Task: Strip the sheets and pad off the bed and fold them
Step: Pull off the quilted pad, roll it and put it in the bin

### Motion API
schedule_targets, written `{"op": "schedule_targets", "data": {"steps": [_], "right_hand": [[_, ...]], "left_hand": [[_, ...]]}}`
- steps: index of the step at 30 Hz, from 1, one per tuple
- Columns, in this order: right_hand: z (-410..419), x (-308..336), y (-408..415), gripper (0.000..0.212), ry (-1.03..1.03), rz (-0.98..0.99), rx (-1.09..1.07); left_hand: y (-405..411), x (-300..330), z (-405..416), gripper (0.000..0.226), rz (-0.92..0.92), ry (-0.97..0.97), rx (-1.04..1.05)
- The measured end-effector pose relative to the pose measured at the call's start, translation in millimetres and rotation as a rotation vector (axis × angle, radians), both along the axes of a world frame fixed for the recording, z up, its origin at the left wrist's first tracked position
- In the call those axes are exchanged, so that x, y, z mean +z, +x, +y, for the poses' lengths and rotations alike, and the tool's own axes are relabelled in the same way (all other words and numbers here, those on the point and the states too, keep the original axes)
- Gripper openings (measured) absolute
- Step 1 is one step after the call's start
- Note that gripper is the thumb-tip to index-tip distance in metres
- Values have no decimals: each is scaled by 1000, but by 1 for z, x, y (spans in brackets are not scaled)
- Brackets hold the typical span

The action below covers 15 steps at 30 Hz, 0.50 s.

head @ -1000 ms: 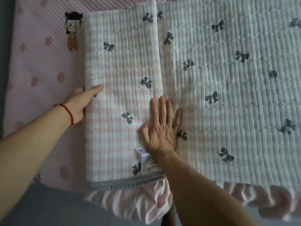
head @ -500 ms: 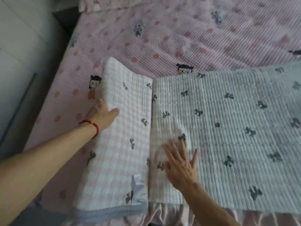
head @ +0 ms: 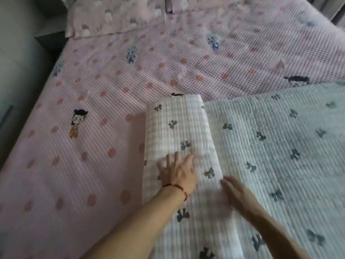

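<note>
A white quilted pad with grey bows (head: 280,146) lies over the near right part of the bed. Its left edge is folded over into a thick band (head: 179,131) that runs away from me. My left hand (head: 177,172), with a red cord at the wrist, lies flat on top of this folded band with fingers spread. My right hand (head: 235,191) rests flat on the pad just right of the band's edge, slightly blurred. Under the pad lies a pink checked sheet (head: 104,109) with red dots and cartoon figures.
A pink patterned pillow (head: 112,14) lies at the head of the bed, top left. A dark bedside surface (head: 50,40) and a pale wall stand along the bed's left side. The sheet's far half is wrinkled.
My left hand has moved from the band's left edge onto its top. My right hand has slid towards the band. My view has lifted, showing more of the bed.
</note>
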State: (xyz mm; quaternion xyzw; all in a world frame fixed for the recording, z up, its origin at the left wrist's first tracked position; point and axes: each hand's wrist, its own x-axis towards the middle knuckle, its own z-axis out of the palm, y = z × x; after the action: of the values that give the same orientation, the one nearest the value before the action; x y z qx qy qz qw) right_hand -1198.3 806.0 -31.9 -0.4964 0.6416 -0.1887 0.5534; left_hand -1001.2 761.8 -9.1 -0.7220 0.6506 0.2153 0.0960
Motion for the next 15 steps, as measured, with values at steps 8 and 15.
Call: {"op": "schedule_targets", "data": {"steps": [8,15], "right_hand": [[34,-25,40,13,-274,171,-86],[-18,-26,48,53,-512,454,-30]], "left_hand": [[41,-40,18,55,22,-74,-91],[34,-52,5,58,-47,-128,-195]]}}
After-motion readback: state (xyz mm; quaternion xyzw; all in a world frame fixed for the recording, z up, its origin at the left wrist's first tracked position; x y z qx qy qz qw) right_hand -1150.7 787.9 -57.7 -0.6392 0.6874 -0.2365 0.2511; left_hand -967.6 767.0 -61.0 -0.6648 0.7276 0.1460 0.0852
